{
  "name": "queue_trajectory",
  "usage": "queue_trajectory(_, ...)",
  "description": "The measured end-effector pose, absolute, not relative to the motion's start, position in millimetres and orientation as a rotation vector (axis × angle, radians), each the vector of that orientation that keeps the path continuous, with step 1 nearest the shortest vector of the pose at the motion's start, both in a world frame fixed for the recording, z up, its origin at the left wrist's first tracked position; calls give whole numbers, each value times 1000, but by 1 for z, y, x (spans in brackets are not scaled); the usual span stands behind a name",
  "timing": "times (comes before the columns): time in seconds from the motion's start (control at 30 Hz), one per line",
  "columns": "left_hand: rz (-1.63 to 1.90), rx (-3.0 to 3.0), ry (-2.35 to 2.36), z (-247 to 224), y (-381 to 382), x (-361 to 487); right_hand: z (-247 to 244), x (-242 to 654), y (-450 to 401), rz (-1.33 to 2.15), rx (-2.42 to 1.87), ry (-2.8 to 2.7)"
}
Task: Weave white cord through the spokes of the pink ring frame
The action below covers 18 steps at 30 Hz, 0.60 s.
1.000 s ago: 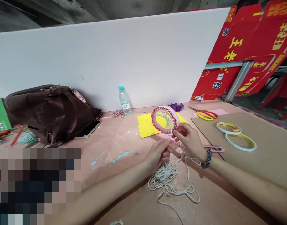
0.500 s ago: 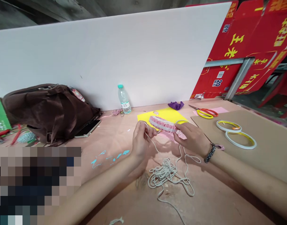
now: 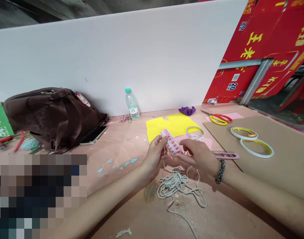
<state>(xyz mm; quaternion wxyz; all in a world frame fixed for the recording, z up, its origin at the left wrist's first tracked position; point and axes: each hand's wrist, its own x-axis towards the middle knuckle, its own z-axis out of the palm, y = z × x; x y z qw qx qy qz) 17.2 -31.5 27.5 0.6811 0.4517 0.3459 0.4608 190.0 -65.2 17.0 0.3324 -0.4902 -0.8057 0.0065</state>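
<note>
A pink-and-white banded craft piece, with ridged edges, is tilted above the table in front of me. My left hand is closed on its left side, thumb across the front, and a strand of white cord runs down by these fingers. At the lower right end of the piece my right hand has curled fingers, its thumb stretched beneath the edge; the fingertips are partly hidden. Below both hands a loose heap of white cord lies on the table, one end trailing toward me.
Yellow sheet, tape roll and pink utility knife lie beyond my hands. Red-and-yellow scissors and two more tape rolls are on the right by brown cardboard. A bottle, phone and brown bag stand left.
The piece has turned from nearly level to steeply tilted and come lower. My left hand has shifted from the cord onto it. My right hand has slid to its lower end.
</note>
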Motion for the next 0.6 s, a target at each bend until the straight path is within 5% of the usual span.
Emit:
queue_trajectory(0.4,952,1308,984,13,6,-3,-4,207,-40,730,-1291,-1942)
queue_trajectory(0.6,963,1375,1026,12,12,-5,10,220,-34,546,-1381,-1984)
